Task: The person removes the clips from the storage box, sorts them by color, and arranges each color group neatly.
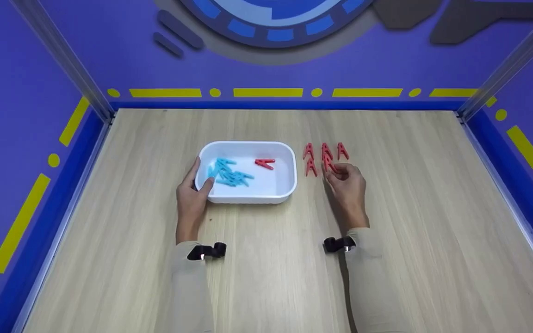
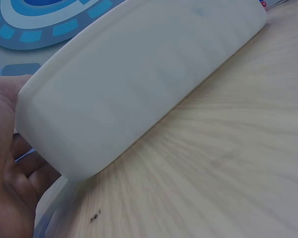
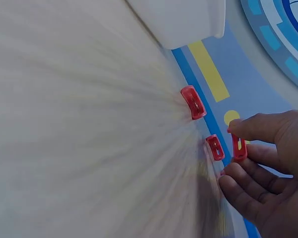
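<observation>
My left hand grips the left end of a white plastic basin, thumb over the rim and fingers along the outer wall. Inside, several light blue clothespins lie in a heap at the left, and one red clothespin lies apart toward the right. Between thumb and fingers, my right hand pinches a red clothespin, held just above the table in the right wrist view. Close by, other red clothespins stand in rows, one left of the hand and another behind it.
The pale wood table carries the basin, with the red clothespins along its right side. Blue panels with yellow marks wall off the back and both sides. Metal posts stand at the back corners.
</observation>
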A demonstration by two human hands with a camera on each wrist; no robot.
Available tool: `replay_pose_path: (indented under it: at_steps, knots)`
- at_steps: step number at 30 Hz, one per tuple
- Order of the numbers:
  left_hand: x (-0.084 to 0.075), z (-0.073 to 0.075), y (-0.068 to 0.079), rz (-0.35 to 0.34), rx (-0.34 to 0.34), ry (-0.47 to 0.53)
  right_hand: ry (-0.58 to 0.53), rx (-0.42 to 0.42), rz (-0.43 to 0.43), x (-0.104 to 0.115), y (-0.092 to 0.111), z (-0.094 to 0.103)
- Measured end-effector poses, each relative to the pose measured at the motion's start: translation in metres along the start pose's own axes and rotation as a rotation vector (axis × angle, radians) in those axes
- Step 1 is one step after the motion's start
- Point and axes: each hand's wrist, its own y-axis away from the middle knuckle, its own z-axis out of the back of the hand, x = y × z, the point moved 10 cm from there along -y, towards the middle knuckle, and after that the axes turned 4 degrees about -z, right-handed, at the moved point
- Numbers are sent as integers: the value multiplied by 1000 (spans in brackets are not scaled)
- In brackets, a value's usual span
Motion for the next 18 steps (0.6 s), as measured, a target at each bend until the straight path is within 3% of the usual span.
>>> replay_pose_path:
  at_steps: [3, 7, 18]
  knots:
    - [8, 1, -1, -30, -7, -13, 15, 11, -34, -5, -1, -1]
    - [6, 2, -1, -50, -12, -15, 43, 8, -55, -9, -3, -2]
    - [4, 3, -2, -72, -17, -3, 92, -7, -35, -10, -6, 2]
